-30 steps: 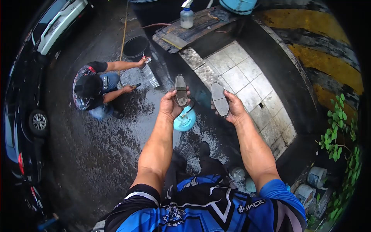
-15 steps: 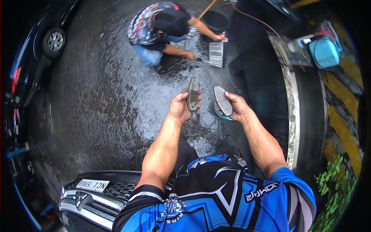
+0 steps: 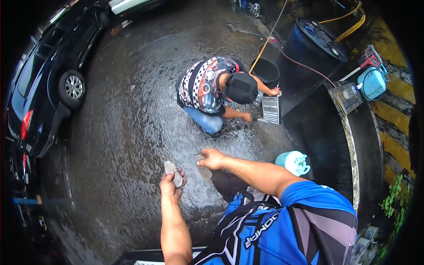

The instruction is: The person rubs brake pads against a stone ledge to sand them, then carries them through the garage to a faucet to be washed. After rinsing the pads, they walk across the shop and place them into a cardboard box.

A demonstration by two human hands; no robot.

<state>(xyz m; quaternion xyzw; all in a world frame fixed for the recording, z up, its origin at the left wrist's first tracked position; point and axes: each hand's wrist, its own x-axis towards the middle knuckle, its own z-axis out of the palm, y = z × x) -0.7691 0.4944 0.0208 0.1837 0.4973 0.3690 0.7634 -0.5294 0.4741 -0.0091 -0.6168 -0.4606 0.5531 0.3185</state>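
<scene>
My left hand (image 3: 170, 184) is closed round a flat grey brake pad (image 3: 176, 176), its fingers wrapped behind the pad. To the right of it, my right hand (image 3: 212, 159) grips a second grey pad (image 3: 204, 170) near its upper end, between thumb and fingers. The two pads are apart, both held above the wet ground.
A crouching person (image 3: 210, 86) in a black cap holds a tool at a ribbed rectangular part (image 3: 270, 110). Near them are a black bucket (image 3: 266, 70), a dark drum (image 3: 316, 42) and a light-blue container (image 3: 292, 162). A dark car (image 3: 48, 79) stands left.
Both hands have moved left and down in the view with their pads, which are now seen at a different angle. The view has shifted, showing more of the drum and the car.
</scene>
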